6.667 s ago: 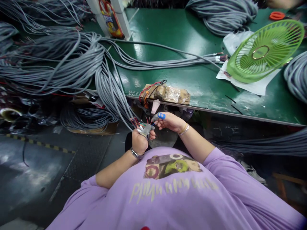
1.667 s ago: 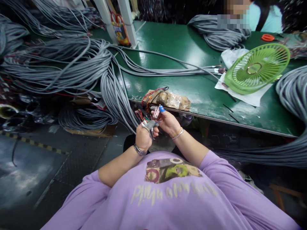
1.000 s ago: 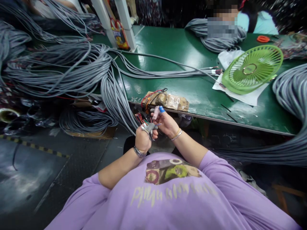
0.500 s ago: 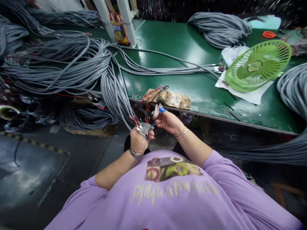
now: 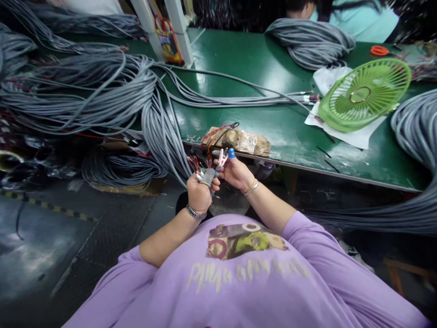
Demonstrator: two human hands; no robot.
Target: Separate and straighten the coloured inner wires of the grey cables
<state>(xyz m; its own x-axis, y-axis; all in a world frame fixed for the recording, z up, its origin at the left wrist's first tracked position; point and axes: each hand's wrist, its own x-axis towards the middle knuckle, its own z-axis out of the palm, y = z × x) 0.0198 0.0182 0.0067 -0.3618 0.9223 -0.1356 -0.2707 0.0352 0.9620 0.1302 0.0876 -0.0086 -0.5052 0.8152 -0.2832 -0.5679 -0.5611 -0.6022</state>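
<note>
1. The green desk [image 5: 232, 54] runs across the upper half of the frame.
2. A heap of grey cables [image 5: 102, 95] fills the upper left, some strands spilling over the desk's front edge toward the hands.
3. Over at the upper right sits a coil of grey cable [image 5: 312, 43], in front of a person in turquoise.
4. The green fan [image 5: 360, 94] leans right of that, over white paper.
5. A taped cardboard piece [image 5: 251, 143] lies at the desk's edge, mid-frame.
6. Just below centre, the left hand [image 5: 199, 195] has its fingers wrapped around the cable ends [image 5: 207, 176].
7. Close beside it, the right hand [image 5: 237, 174] has its fingers bent toward thin blue wires [image 5: 220, 169]; whether they pinch one, I can't tell.
8. Red wires [image 5: 194, 163] fan out above the left fist.
9. A blue cover [image 5: 231, 153] caps one right-hand digit.
</note>
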